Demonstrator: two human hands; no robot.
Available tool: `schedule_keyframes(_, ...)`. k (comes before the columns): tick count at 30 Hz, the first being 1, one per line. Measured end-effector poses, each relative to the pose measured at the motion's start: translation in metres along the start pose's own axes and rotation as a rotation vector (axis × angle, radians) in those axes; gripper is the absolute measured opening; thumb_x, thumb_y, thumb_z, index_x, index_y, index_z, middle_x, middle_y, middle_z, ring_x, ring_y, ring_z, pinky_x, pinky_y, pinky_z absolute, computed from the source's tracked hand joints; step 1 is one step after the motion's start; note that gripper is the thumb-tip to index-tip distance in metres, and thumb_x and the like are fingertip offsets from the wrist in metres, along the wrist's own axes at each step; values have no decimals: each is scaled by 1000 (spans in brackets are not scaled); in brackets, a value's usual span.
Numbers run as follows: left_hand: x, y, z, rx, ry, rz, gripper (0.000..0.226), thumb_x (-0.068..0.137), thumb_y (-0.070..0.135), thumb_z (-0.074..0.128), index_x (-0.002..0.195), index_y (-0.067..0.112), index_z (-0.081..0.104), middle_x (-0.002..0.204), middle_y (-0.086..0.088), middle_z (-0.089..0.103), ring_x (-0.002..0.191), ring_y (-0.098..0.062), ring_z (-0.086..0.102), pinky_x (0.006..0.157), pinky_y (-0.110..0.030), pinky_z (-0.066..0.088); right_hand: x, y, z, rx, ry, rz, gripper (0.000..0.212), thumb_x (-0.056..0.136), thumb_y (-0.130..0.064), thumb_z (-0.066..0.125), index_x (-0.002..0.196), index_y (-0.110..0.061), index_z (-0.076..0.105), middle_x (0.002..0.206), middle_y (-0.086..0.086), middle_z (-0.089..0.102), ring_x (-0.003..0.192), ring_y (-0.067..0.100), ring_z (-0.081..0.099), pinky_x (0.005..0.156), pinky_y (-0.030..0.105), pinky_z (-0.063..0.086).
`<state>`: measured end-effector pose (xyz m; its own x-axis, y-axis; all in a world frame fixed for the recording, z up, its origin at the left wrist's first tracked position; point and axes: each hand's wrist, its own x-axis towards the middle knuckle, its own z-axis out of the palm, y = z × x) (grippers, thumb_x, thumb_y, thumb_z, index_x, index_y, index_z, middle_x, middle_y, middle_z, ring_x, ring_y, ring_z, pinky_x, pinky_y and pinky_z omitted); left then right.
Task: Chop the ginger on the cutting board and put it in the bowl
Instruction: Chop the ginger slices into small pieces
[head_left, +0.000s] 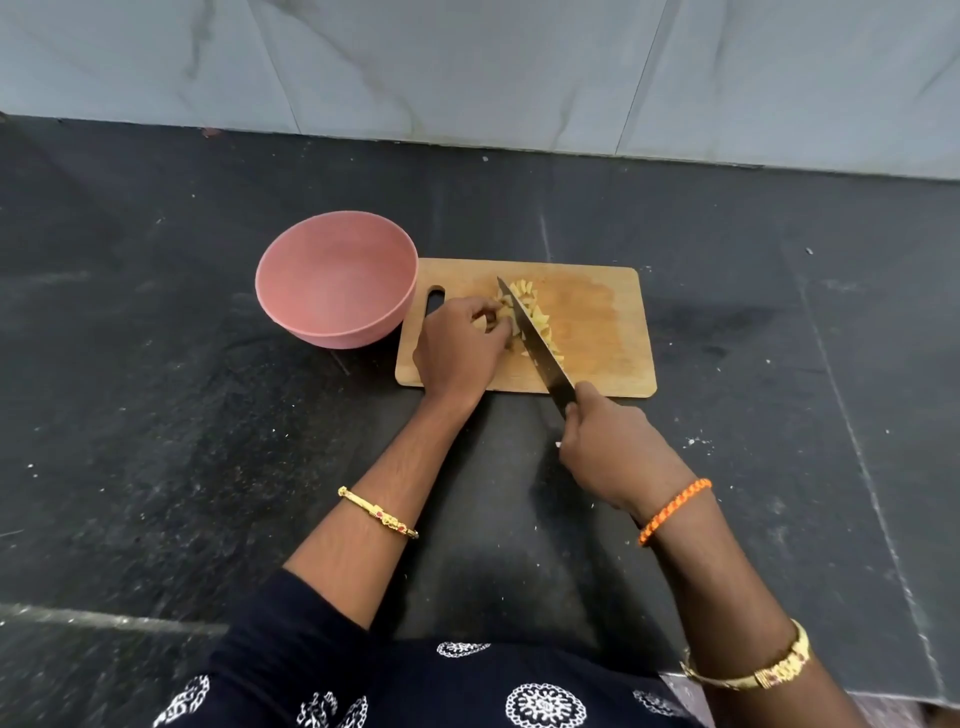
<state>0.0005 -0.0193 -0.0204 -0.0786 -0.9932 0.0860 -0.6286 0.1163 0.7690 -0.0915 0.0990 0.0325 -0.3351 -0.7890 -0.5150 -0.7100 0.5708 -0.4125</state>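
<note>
— So, how were the fingers set?

— The left hand (457, 353) had its fingertips curled down onto the ginger (530, 317), pinching a piece against the cutting board (597, 322). The right hand (613, 452) was wrapped tight round the handle of the knife (535, 343), forefinger lying up toward the blade's spine.

— And the blade?

— It slanted from the board's near edge up and leftward, tip ending among the pale yellow pieces, with cut ginger lying on both sides of it. The left fingertips sat just beside the blade's left face.

— Where was the ginger on the board?

— In a loose row left of the middle, running from near the far edge toward the near one. The right half of the board was bare, stained wood.

— The bowl?

— The pink bowl (337, 280) stood on the dark counter (156, 415), its rim overlapping the board's left end beside the handle slot. I could see nothing in it.

— Room around?

— Counter lay open to the left, right and near side; the tiled wall (467, 67) closed the far edge. An orange thread band (675, 512) ringed the right wrist, a gold bangle (376, 512) the left forearm.
</note>
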Motion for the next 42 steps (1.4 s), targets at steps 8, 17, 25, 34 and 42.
schedule_keyframes(8, 7, -13, 0, -143, -25, -13, 23, 75, 24, 76, 89, 19, 58, 94, 5, 64, 90, -8, 56, 74, -21, 41, -12, 22, -17, 142, 142, -28, 20, 99, -28, 35, 94, -13, 48, 83, 15, 57, 77, 37, 60, 70, 44, 54)
schedule_keyframes(17, -8, -22, -1, -314, 221, 94, 22, 93, 26, 54, 79, 11, 61, 76, 4, 60, 74, -2, 52, 70, -14, 40, 6, 22, -5, -58, 245, 11, 39, 99, -32, 34, 137, -37, 41, 113, 18, 61, 103, 40, 58, 82, 39, 47)
schedule_keyframes(25, -14, -28, 5, -556, 345, -8, 29, 94, 31, 52, 77, 7, 53, 67, 5, 53, 67, -13, 50, 69, -31, 44, 1, 9, 16, -94, 257, -55, 43, 101, -29, 31, 144, -34, 30, 110, 16, 61, 99, 37, 58, 69, 35, 37)
schedule_keyframes(34, -15, -32, 1, -559, 306, 29, 27, 93, 31, 54, 81, 7, 55, 74, -5, 60, 73, -18, 57, 75, -38, 49, -1, 9, 29, 288, 260, -109, 42, 99, -32, 37, 141, -31, 42, 97, 11, 68, 92, 30, 63, 82, 36, 51)
schedule_keyframes(42, -14, -25, -4, -696, 293, -72, 31, 95, 27, 52, 65, 24, 46, 53, 15, 50, 56, -4, 46, 62, -25, 40, -17, 16, 51, 577, 233, -60, 21, 100, -25, 39, 108, -25, 58, 77, 0, 64, 70, 11, 57, 59, 25, 42)
